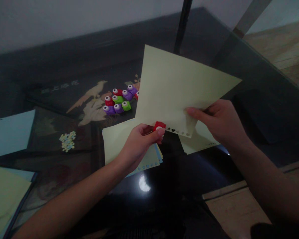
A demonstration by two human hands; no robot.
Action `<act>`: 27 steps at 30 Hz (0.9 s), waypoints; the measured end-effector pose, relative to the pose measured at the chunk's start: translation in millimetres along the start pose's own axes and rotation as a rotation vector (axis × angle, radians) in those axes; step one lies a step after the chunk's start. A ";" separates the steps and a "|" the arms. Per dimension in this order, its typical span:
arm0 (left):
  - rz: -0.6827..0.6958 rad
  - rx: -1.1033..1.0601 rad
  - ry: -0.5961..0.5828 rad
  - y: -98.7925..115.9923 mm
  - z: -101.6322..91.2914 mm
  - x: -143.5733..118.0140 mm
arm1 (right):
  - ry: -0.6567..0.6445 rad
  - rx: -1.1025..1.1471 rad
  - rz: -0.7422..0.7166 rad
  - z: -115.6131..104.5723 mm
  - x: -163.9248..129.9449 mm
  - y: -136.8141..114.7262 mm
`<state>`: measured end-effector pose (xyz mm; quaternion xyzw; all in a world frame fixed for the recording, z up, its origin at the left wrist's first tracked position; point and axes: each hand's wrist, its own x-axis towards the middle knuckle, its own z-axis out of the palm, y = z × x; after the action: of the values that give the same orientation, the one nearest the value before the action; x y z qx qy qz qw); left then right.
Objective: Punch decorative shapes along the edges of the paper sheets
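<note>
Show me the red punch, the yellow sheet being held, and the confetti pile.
red punch (159,126), head view, top face
yellow sheet (174,86), head view, centre
confetti pile (68,140), head view, middle

A sheet of paper is held above the middle of the table, the right hand at its near right corner, the left hand pressing a punch onto its near edge. Beneath lie more sheets. Behind and left — a cluster of punches; further left, paper scraps and two sheets at the table's left edge.
</note>
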<state>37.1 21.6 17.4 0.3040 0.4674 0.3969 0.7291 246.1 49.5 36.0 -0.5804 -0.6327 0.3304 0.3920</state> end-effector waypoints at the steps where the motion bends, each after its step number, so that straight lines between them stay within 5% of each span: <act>1: -0.003 -0.007 -0.005 -0.1 -0.4 0.0 | 0.003 -0.008 0.000 -0.1 -0.1 0.2; 27: -0.009 -0.001 0.008 5.5 1.9 -2.4 | -0.010 -0.016 0.020 -1.4 -2.5 -5.1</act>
<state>36.5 22.1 23.7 0.2998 0.4715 0.3953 0.7290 245.0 46.4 40.8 -0.5884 -0.6313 0.3321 0.3807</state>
